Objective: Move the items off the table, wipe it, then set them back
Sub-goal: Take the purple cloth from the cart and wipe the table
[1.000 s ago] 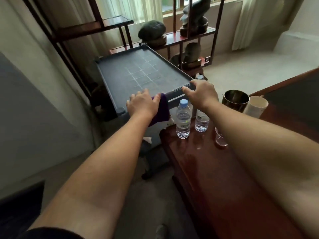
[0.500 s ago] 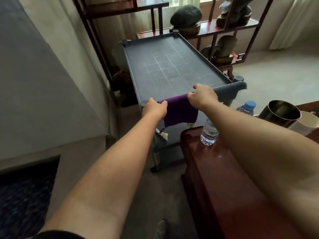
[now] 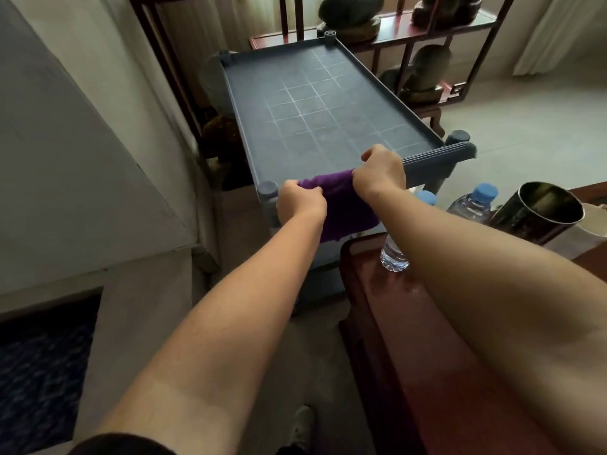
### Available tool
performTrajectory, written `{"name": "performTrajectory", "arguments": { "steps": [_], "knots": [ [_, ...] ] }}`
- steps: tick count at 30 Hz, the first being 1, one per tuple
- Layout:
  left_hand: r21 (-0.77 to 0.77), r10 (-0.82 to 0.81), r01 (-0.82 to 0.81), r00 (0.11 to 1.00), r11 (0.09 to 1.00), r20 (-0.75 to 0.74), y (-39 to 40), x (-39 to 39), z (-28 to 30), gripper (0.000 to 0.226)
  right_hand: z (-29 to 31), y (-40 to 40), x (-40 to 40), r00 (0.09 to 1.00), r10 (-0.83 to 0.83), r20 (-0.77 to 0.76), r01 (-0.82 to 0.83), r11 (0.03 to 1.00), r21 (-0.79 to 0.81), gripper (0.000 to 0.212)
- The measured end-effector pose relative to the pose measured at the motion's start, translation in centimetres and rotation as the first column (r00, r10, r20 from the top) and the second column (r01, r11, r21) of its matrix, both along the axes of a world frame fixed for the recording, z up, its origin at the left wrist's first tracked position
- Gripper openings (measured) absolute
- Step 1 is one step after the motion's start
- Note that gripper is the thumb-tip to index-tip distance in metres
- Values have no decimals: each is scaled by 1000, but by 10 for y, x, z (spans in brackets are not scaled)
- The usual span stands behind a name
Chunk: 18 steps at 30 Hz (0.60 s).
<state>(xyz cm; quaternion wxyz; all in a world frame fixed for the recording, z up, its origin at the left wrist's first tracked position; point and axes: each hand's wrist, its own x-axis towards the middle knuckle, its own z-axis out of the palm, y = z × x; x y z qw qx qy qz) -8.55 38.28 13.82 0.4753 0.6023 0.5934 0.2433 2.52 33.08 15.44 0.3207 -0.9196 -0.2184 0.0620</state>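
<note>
Table: a dark grey plastic table (image 3: 315,103) with a raised rim and a faint grid of pale lines on its top is seen ahead, standing lengthwise away from the viewer.

Cloth: a purple cloth (image 3: 345,205) is draped over the table's near rim, between the two hands; most of it hangs down the near side.

Left hand: the left hand (image 3: 300,205) is closed in a fist on the cloth's left end, just beside the table's near left corner post (the fingertips are curled under and hidden).

Right hand: the right hand (image 3: 381,172) is closed over the near rim and the cloth's right end, knuckles up, fingers wrapped out of sight.

Arms: both bare forearms are stretched forward from the bottom of the view; a dark sleeve edge is seen at the lower left.

Side surface: a glossy reddish wooden surface (image 3: 427,356) lies to the right, near the table's near end.

Set-aside items: two clear water bottles (image 3: 473,205) with blue caps stand on the wooden surface, one partly hidden by the right forearm; a dark metal cup (image 3: 538,211) stands just beside them, and a white cup (image 3: 594,221) is cut off at the right edge.

Background: a dark wooden shelf (image 3: 410,34) holding rounded stones stands behind the table.
</note>
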Motion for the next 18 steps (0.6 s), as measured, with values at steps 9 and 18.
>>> {"name": "performTrajectory", "arguments": {
  "steps": [9,18],
  "knots": [
    [-94,66,-40,953,995,296,7,-13,44,13,34,5,3,923,36,-384,95,943,318,18],
    [77,-70,38,885,996,461,2,-20,97,35,92,-24,6,852,311,-422,-30,832,554,34]
  ]
}}
